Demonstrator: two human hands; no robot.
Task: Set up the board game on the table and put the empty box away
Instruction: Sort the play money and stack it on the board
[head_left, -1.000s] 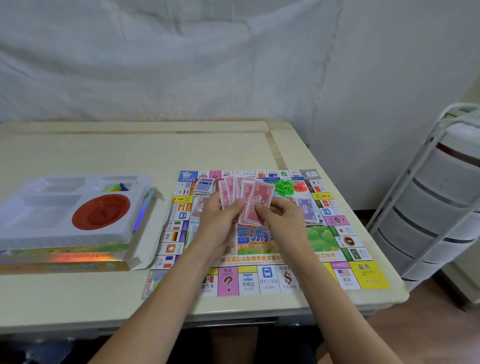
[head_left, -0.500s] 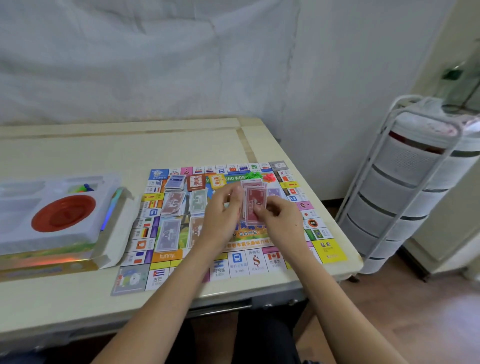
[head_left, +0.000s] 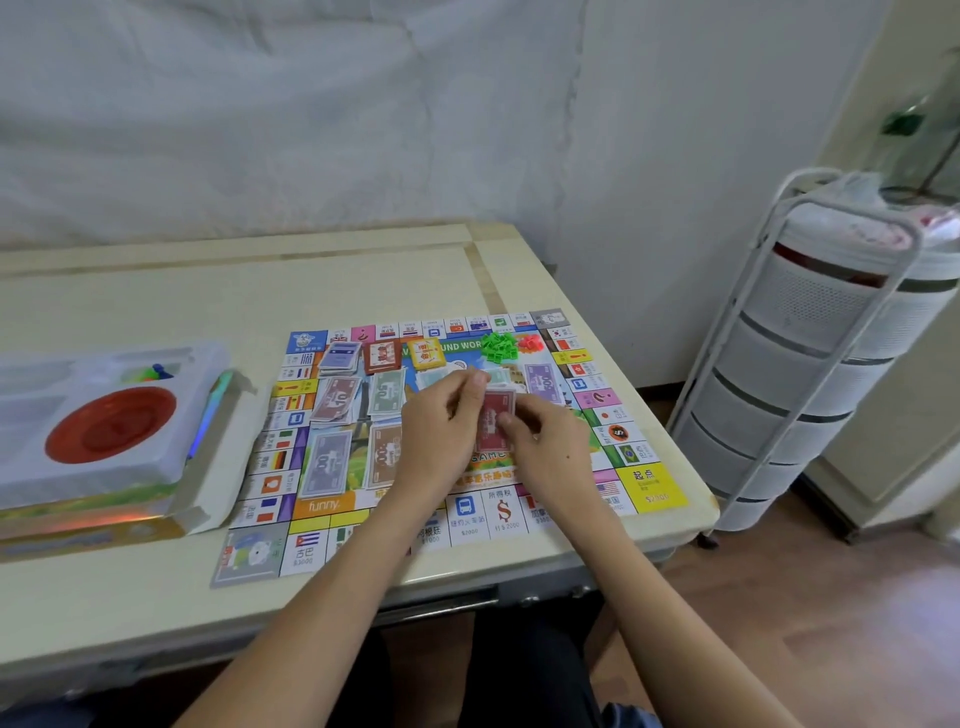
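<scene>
Head view: both hands hold a squared stack of red cards (head_left: 494, 422) over the board (head_left: 649, 480) at the tabletop's right front corner; left hand (head_left: 441, 431) and right hand (head_left: 545, 447) each keep a pinching grip. The step looks like card tidying; next, lay the stack down. The box (head_left: 104, 525) sits unemptied at the left edge.

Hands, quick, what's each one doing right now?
Left hand: fingers curled, pinching the top of the red cards.
Right hand: holding the same red cards.

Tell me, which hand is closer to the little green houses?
The left. The left hand has its fingertips just below the green houses, to their left. The right hand sits lower on the board, farther from them, gripping the red cards.
</scene>
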